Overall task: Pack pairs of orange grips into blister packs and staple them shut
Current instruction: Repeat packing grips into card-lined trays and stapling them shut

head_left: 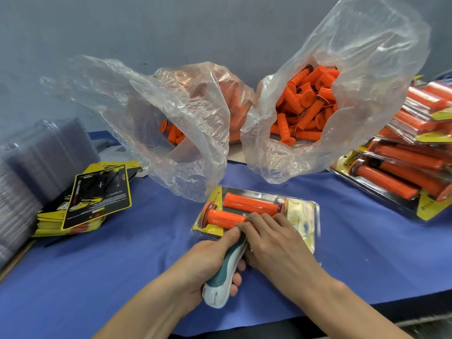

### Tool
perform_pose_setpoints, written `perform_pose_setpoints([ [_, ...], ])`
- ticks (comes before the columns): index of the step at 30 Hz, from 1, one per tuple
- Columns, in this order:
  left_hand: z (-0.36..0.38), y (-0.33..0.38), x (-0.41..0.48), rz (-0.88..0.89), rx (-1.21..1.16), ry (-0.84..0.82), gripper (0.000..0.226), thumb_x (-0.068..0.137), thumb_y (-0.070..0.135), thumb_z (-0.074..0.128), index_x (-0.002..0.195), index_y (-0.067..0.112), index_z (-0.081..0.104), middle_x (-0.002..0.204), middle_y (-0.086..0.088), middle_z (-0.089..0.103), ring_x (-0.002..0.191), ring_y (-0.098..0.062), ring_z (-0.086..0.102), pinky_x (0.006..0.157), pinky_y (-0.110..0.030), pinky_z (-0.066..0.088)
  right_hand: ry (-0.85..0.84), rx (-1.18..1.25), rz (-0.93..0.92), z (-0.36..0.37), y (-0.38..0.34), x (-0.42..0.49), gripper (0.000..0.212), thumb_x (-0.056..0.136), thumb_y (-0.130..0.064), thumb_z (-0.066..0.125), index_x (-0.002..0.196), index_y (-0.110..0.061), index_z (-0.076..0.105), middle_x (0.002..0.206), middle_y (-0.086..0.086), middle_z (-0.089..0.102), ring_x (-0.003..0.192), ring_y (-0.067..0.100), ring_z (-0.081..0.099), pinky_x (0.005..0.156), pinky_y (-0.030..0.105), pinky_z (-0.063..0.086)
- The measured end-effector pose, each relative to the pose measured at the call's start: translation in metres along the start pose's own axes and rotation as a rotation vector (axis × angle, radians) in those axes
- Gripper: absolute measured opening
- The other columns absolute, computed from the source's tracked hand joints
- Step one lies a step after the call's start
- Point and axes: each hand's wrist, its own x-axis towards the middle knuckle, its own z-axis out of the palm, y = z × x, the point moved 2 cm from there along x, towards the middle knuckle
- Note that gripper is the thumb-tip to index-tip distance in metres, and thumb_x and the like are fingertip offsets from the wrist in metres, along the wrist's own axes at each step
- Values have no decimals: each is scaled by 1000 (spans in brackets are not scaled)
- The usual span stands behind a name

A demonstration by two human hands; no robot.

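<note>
A blue-covered worktop (97, 277) carries everything. Along its back edge two big clear bags sag open: the left bag (171, 106) shows a few orange grips deep inside, and the right bag (367, 57) holds a heap of loose grips (305, 99). At the right edge is a leaning stack of filled packs (411, 167). At the left edge stands a tall pile of empty clear blisters (36, 162), with a fanned stack of yellow-and-black cards (97, 194) beside it.

The blister pack (305, 216) lies near the middle of the front edge. Its long axis runs left to right, roughly along that edge, and its right end is turned slightly away. It is glossy clear plastic over a yellow card. Two bright orange, ribbed grips lie inside, side by side along that axis and head to tail. The far grip (249, 204) has its flange to the right, and the near grip (225, 218) has its flange to the left.

The left hand (208, 260) grasps a white-and-teal stapler (220, 282), with the thumb on top. The stapler's nose points away, at the pack's near edge. The right hand (276, 243) lies over that edge with bent fingers on the film. Its thumb is hidden, so I cannot tell whether it pinches the pack or only presses it.
</note>
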Motion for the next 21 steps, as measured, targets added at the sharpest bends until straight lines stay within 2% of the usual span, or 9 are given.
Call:
perform_pose_setpoints([
  [6, -4, 6, -1, -17, 11, -79, 61, 84, 65, 59, 93, 5, 69, 79, -15, 67, 54, -24, 61, 48, -28, 51, 38, -14, 44, 11, 6, -6, 40, 85, -21, 66, 123, -17, 55, 102, 0, 59, 86, 24, 55, 71, 38, 46],
  [8, -17, 8, -9, -71, 137, -86, 70, 76, 72, 61, 97, 6, 68, 80, -15, 70, 53, -25, 62, 48, -27, 51, 38, -52, 50, 12, 9, -10, 43, 81, -16, 67, 122, -19, 58, 98, 0, 57, 84, 25, 53, 70, 38, 45],
  [10, -43, 12, -21, -94, 399, -33, 79, 67, 82, 61, 96, 9, 67, 83, -13, 74, 54, -26, 65, 49, -28, 52, 44, -87, 24, 11, 14, -15, 37, 79, -11, 67, 113, -24, 63, 93, 0, 55, 81, 25, 50, 69, 38, 43],
  [12, -77, 19, -33, -39, 728, 157, 77, 63, 85, 56, 93, 14, 62, 80, -5, 74, 54, -22, 68, 50, -28, 54, 61, -108, 5, 8, 17, -17, 34, 82, -7, 57, 109, -26, 65, 92, 0, 54, 79, 24, 48, 68, 37, 42],
  [14, -109, 22, -39, -3, 1028, 439, 66, 68, 83, 50, 91, 21, 54, 76, -2, 71, 61, -18, 68, 54, -29, 50, 78, -109, -2, 4, 18, -18, 38, 84, -7, 48, 111, -28, 64, 90, 0, 54, 78, 24, 48, 68, 37, 41],
  [16, -130, 20, -38, -28, 1291, 671, 59, 75, 80, 45, 97, 25, 47, 90, 2, 63, 83, -19, 64, 64, -30, 46, 97, -106, -8, 0, 18, -18, 38, 84, -8, 48, 113, -28, 63, 90, -1, 54, 77, 24, 49, 69, 36, 39],
  [18, -136, 15, -33, -53, 1452, 793, 55, 85, 71, 45, 115, 24, 45, 112, 0, 56, 107, -24, 56, 82, -35, 48, 123, -89, -1, -4, 21, -20, 35, 84, -8, 51, 109, -28, 65, 90, -2, 55, 77, 23, 51, 72, 37, 39],
  [19, -134, 17, -29, 16, 1494, 849, 54, 89, 63, 48, 125, 22, 46, 123, -4, 52, 116, -28, 51, 90, -38, 46, 131, -75, 20, -7, 24, -22, 34, 84, -8, 51, 106, -28, 66, 90, -3, 55, 77, 23, 52, 73, 37, 41],
  [21, -120, 27, -21, 372, 1341, 922, 46, 94, 42, 55, 132, 17, 52, 128, -11, 52, 117, -34, 50, 96, -43, 42, 118, -68, 75, -12, 34, -28, 35, 80, -5, 48, 99, -28, 66, 89, -4, 54, 79, 24, 56, 76, 38, 45],
])
